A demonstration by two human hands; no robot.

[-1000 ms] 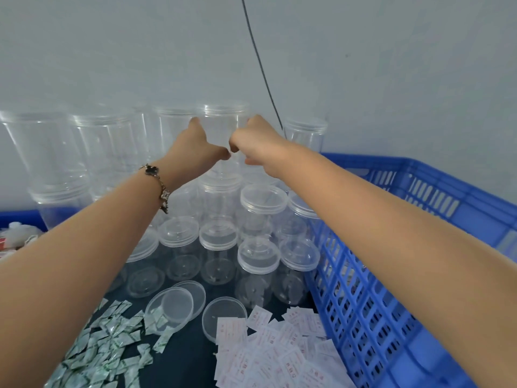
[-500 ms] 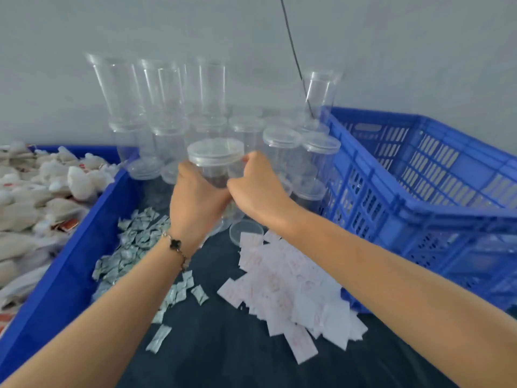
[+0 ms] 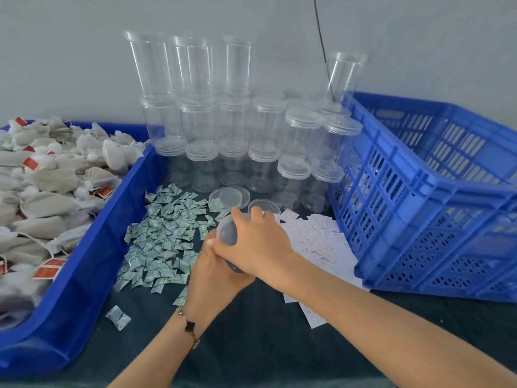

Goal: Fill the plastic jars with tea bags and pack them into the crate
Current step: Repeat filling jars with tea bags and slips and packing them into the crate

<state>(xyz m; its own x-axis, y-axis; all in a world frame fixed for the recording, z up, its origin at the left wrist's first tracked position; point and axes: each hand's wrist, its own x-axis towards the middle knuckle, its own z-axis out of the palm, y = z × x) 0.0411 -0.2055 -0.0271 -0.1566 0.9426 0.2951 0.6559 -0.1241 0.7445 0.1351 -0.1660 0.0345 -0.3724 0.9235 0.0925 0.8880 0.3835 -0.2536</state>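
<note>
A clear plastic jar (image 3: 227, 232) is held low over the dark table between both hands. My left hand (image 3: 215, 271) grips its body from below. My right hand (image 3: 258, 242) is curled over its lidded top end, hiding most of it. White cloth tea bags (image 3: 50, 189) with red tags fill a blue tray (image 3: 92, 264) on the left. An empty blue slotted crate (image 3: 430, 208) stands on the right.
Stacked clear lidded jars (image 3: 240, 130) line the wall at the back. Loose lids (image 3: 229, 196) lie in front of them. Small green-white sachets (image 3: 162, 236) are scattered left of my hands, white paper slips (image 3: 316, 242) to the right. A black cable (image 3: 321, 43) hangs down the wall.
Both hands lifted one jar off the stack at the wall and brought it down and toward me, over the table. The camera tilted down and back.
</note>
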